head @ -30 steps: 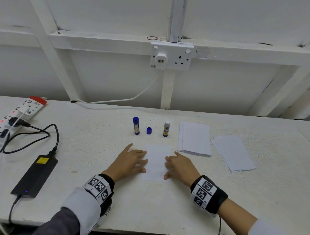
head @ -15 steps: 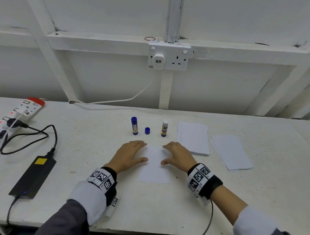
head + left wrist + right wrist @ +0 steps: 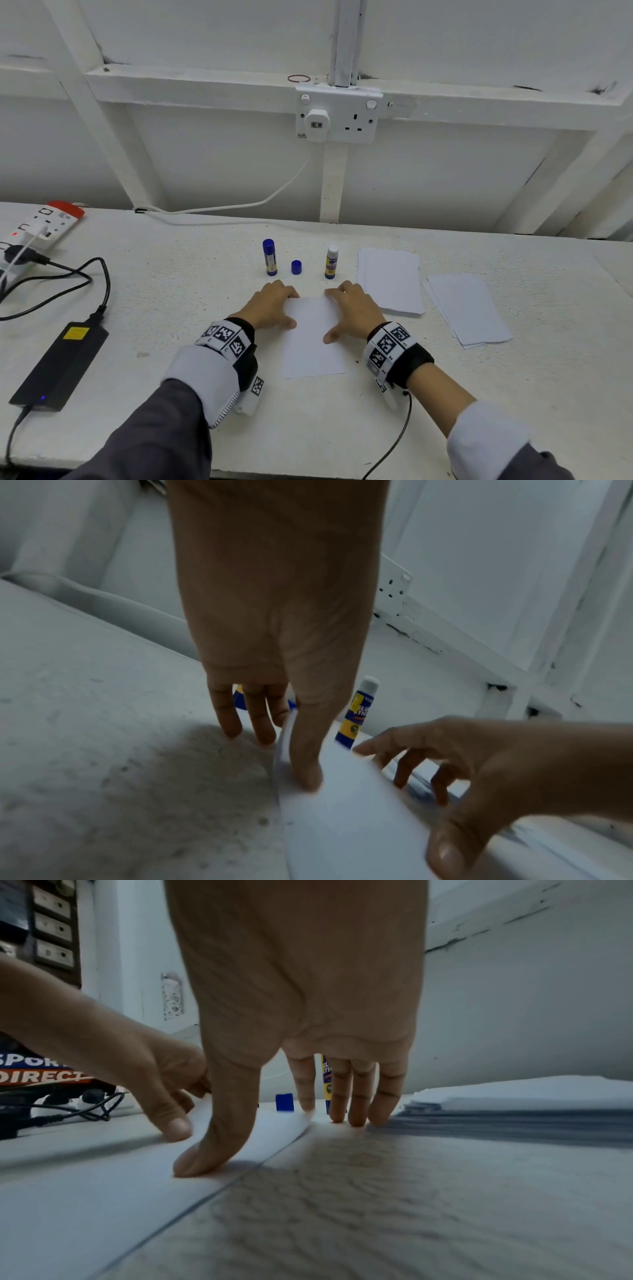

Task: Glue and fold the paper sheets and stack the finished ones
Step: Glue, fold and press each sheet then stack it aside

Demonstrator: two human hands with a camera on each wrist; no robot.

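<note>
Resting on the tabletop point(image 3: 191, 301), flanked by hands | paper sheet point(image 3: 313, 342) flat before the glue stick point(image 3: 331, 262) | left hand point(image 3: 272, 303), right hand point(image 3: 354, 310): fingers extended, thumbs pressing its side edges, nothing gripped | align edges squarely before creasing.

Matt white paper sheet point(image 3: 313, 337), rough speckled painted table point(image 3: 178, 287), glossy plastic glue stick point(image 3: 331, 262)

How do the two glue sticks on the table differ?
The left glue stick wears its blue cap; the right glue stick is uncapped, its pale tip exposed. The left one stands left of the loose blue cap, the right one right of it. Both stand upright, untouched.
</note>
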